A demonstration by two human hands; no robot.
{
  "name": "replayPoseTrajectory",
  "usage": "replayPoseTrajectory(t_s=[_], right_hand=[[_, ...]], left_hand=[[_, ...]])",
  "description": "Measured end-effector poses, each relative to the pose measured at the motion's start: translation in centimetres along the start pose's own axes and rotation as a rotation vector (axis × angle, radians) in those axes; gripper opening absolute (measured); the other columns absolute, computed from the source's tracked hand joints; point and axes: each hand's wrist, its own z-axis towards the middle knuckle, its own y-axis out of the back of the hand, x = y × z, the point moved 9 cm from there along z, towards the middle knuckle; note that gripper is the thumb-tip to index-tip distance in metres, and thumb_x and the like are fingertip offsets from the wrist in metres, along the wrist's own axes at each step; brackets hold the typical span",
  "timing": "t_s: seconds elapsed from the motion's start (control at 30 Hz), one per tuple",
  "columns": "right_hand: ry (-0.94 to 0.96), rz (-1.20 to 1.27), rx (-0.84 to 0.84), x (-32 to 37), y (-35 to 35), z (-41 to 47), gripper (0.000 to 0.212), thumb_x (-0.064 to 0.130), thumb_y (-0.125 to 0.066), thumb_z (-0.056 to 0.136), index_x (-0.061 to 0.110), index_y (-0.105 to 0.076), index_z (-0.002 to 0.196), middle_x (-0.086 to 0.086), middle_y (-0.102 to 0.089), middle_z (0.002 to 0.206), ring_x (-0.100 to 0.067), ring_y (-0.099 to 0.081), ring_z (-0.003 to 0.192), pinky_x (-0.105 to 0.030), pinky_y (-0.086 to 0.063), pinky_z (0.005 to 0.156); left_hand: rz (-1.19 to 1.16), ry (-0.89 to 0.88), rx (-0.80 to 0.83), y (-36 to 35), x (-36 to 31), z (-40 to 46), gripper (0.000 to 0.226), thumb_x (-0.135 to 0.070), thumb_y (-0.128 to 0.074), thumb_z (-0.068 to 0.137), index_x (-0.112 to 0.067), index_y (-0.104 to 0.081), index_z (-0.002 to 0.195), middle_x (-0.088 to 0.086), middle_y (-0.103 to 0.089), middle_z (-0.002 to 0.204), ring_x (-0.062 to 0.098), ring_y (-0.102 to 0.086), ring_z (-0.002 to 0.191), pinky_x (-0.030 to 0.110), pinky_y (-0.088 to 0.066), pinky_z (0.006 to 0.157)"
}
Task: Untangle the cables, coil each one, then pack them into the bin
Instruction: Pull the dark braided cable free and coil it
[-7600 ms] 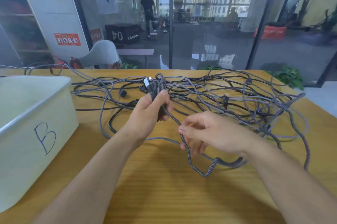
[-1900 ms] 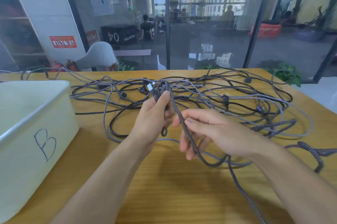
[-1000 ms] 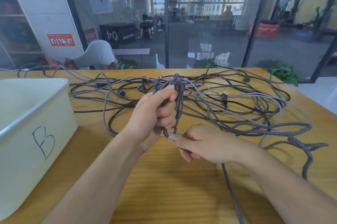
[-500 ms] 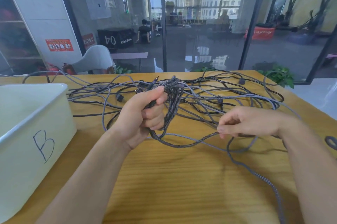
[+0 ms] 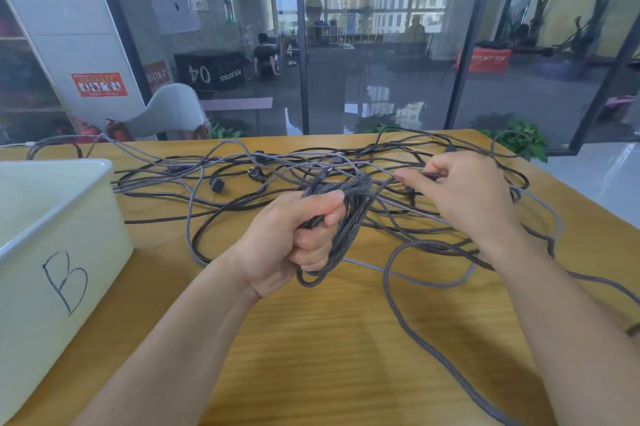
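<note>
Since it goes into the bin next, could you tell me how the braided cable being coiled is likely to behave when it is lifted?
Probably floppy: the braided cable droops in slack loops below the left hand. Its loose tail on the table would likely drag behind. The coil may spring apart if released, as only fingers bind it.

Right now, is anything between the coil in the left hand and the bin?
Nothing visible blocks it. The left hand grips the coil; the bin stands open to its left. But the cable's tail trails loose across the table.
</note>
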Motion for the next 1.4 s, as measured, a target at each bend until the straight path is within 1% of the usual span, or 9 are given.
replayPoseTrajectory(t_s=[0.23,0.3,0.43,0.53,0.67,0.93,1.1,1.2,1.4], right_hand=[[-0.025,0.233,0.134,0.8,-1.7,-0.6,0.035,0.034,-0.048,0.109,0.024,-0.069,0.083,0.016,-0.051,0.047,-0.009,-0.035,0.042,-0.029,-0.028,0.050],[-0.014,0.341,0.167,1.5,-2.1,-0.7,0.032,0.028,-0.046,0.110,0.032,-0.068,0.086,0.010,-0.063,0.064,-0.017,-0.040,0.051,-0.034,-0.037,0.053],[0.024,0.439,0.165,2.7,-2.5,-1.4,0.026,0.022,-0.049,0.109,0.033,-0.071,0.118,0.008,-0.051,0.095,-0.012,-0.064,0.057,-0.047,-0.060,0.076],[0.081,0.507,0.127,3.9,-2.4,-2.2,0.027,0.018,-0.055,0.107,0.028,-0.074,0.124,0.004,-0.055,0.097,-0.010,-0.070,0.070,-0.039,-0.064,0.071],[0.094,0.665,0.069,4.7,-2.0,-2.8,0.020,0.007,-0.065,0.100,0.017,-0.077,0.112,-0.003,-0.069,0.090,-0.013,-0.070,0.081,-0.028,-0.063,0.061],[0.110,0.736,0.347,7.1,-5.6,-4.8,0.039,0.003,-0.048,0.107,0.023,-0.071,0.132,0.005,-0.068,0.104,-0.012,-0.069,0.092,-0.032,-0.062,0.062],[0.146,0.776,0.328,8.4,-5.4,-6.0,0.017,0.015,-0.045,0.110,0.018,-0.059,0.118,0.003,-0.069,0.091,-0.016,-0.071,0.082,-0.035,-0.060,0.058],[0.166,0.817,0.367,9.3,-5.9,-6.9,0.021,0.024,-0.037,0.113,0.015,-0.055,0.110,-0.004,-0.070,0.083,-0.021,-0.070,0.073,-0.044,-0.060,0.058],[0.227,0.883,0.721,11.6,-8.5,-9.1,0.031,0.020,-0.036,0.114,0.006,-0.055,0.093,-0.012,-0.069,0.076,-0.026,-0.068,0.074,-0.033,-0.056,0.072]], left_hand=[[0.277,0.020,-0.079,-0.1,1.0,0.4,0.038,-0.025,-0.053,0.106,-0.015,-0.047,0.070,0.000,-0.024,0.053,0.014,-0.018,0.046,0.023,-0.020,0.045],[0.336,0.002,-0.129,0.3,0.9,0.5,0.038,-0.025,-0.053,0.106,-0.015,-0.046,0.070,0.000,-0.027,0.053,0.015,-0.020,0.048,0.023,-0.021,0.045],[0.388,-0.039,-0.225,1.0,0.9,0.6,0.037,-0.022,-0.055,0.107,-0.012,-0.045,0.072,-0.003,-0.032,0.052,0.012,-0.023,0.046,0.021,-0.024,0.044],[0.402,-0.070,-0.268,1.2,0.9,0.6,0.037,-0.022,-0.054,0.107,-0.012,-0.044,0.073,-0.003,-0.033,0.053,0.011,-0.024,0.046,0.020,-0.025,0.044],[0.427,-0.089,-0.279,1.2,0.9,0.7,0.035,-0.024,-0.054,0.108,-0.011,-0.045,0.076,0.000,-0.032,0.056,0.015,-0.024,0.049,0.024,-0.025,0.045],[0.206,-0.135,-0.379,2.1,0.5,0.2,0.041,-0.034,-0.044,0.111,-0.016,-0.060,0.078,-0.002,-0.033,0.057,0.014,-0.021,0.051,0.028,-0.018,0.049],[0.135,-0.177,-0.470,3.0,-0.2,-0.4,0.046,-0.050,-0.049,0.105,-0.010,-0.054,0.082,0.002,-0.028,0.060,0.017,-0.021,0.054,0.030,-0.019,0.053],[0.092,-0.215,-0.532,4.2,-1.0,-0.8,0.040,-0.052,-0.056,0.101,-0.013,-0.053,0.091,-0.001,-0.028,0.061,0.018,-0.019,0.057,0.028,-0.023,0.053],[0.064,-0.272,-0.624,6.4,-2.4,-1.6,0.043,-0.049,-0.064,0.097,-0.020,-0.042,0.075,0.003,-0.024,0.063,0.022,-0.017,0.061,0.027,-0.023,0.052]])
